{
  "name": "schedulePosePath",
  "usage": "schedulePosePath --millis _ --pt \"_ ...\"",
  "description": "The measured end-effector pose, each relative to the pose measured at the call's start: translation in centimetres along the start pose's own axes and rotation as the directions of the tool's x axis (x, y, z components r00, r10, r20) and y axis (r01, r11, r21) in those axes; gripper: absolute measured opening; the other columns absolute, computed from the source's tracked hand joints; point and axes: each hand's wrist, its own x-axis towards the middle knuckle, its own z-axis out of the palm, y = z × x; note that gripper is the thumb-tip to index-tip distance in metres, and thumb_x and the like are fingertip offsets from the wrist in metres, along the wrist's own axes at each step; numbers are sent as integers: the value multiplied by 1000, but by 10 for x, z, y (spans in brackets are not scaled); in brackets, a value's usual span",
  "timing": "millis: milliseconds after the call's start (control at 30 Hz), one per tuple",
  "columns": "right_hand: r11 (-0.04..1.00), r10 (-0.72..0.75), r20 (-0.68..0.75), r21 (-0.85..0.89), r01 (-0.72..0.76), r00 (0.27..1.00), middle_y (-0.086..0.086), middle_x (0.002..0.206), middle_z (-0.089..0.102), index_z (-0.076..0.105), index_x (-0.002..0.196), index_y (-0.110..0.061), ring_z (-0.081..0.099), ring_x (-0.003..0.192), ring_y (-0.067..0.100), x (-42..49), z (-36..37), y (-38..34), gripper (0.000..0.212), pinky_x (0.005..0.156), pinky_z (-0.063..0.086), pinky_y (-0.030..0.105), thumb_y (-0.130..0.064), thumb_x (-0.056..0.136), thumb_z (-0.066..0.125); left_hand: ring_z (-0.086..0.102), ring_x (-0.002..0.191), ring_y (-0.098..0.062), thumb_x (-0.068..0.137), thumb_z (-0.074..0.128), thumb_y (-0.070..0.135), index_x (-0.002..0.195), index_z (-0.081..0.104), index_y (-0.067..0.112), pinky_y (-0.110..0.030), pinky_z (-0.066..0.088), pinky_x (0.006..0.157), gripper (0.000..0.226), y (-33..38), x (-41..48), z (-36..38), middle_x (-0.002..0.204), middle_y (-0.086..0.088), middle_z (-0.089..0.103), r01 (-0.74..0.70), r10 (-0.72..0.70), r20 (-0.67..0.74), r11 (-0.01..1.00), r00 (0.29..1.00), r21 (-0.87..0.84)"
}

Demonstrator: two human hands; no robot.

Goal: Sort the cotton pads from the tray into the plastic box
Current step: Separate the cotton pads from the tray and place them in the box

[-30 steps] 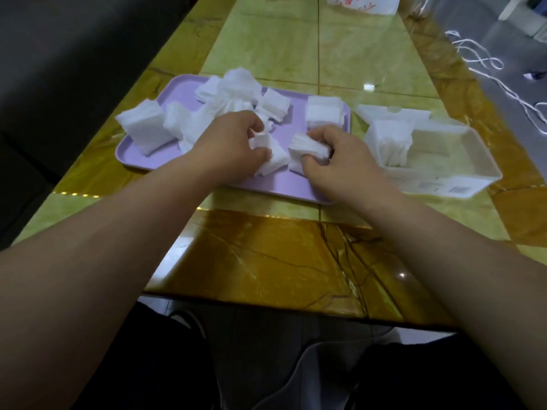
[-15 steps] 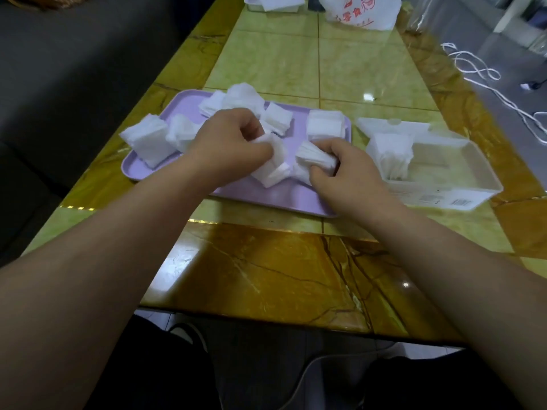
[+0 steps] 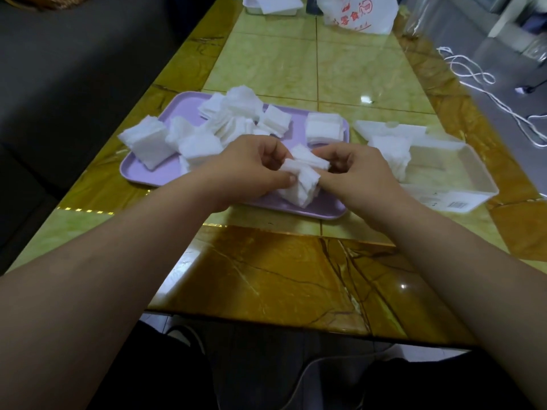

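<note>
Hands converged since 1.0 s ago: left hand (image 3: 251,168) and right hand (image 3: 356,173) now pinch 1 joined cotton pad bundle (image 3: 305,177) over the tray (image 3: 151,176), near edge; plastic box (image 3: 467,201) beside. Handling: light, soft, layers slip; clamp flat faces, not corners.

Person wearing dark trousers (image 3: 260,377), left forearm (image 3: 118,276) and right forearm (image 3: 461,261) showing bare up to the frame edges, a thin pale grey cord (image 3: 299,380) curving across the dark lap

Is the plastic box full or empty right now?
Partly filled: the plastic box holds a stack of pads at its left end; the rest is bare.
</note>
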Motion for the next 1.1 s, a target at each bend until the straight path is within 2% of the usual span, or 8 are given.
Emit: schedulePosePath --millis 133,333,467,567,667,767,900,1100 --pt "1000 14 -30 27 -14 999 4 96 80 77 108 -13 75 94 23 0 -2 2 24 87 61 42 -14 84 83 62 66 -3 84 82 10 99 73 11 -15 49 58 17 -1 0 0 83 -4 75 1 -1 36 1000 999 0" --pt "999 22 20 -27 -21 1000 -3 96 79 75 113 -15 75 92 12 0 -2 2 27 87 61 33 -10 87 78 58 64 -3 84 83 16 92 73 16 -16 46 55 13 -5 4 2 78 7 69 -2 3 -18 1000 1000 16" --pt "999 28 38 -19 -28 999 1 102 78 73 121 -13 74 98 15 1 -2 3 30 94 59 37 -9 92 69 61 64 -4 84 83 15 92 72 15 -16 47 52 14 -7 4 7 80 -1 71 12 -12 -47 1000 999 -2" --pt "999 34 45 26 -36 998 5 106 77 74 121 -17 72 103 21 0 -2 2 31 97 58 39 -22 90 75 63 64 -10 84 83 14 94 71 10 -18 49 51 16 -8 4 11 82 -17 70 18 -18 -57 1000 998 -5" --pt "1000 -8 69 -6 8 998 0 112 75 68 130 -26 73 101 17 -1 -1 4 54 95 59 38 -37 80 85 63 61 -9 82 85 20 93 71 13 -26 52 53 20 -9 4 10 83 -12 74 1 3 -61 998 998 56" --pt "997 -63 116 -46 69 991 -3 118 73 69 129 -31 75 97 21 -2 -1 5 54 90 61 44 -26 78 87 67 67 -15 77 89 21 92 70 17 -41 60 69 24 -9 3 9 88 -10 76 -7 14 -65 994 998 111" --pt "974 -128 140 -167 151 982 -9 119 72 74 121 -30 69 103 7 1 1 5 39 94 57 29 -16 86 80 74 72 -29 79 86 11 93 70 12 -47 62 69 21 -4 0 7 90 -14 75 -3 10 -80 996 997 92" --pt "965 -184 29 -185 187 982 -22 91 69 78 105 -31 62 77 -6 2 3 9 24 73 46 10 -13 90 74 68 60 -11 77 88 13 91 70 11 -28 57 58 22 -3 0 5 81 -10 75 -8 18 -96 995 995 104"
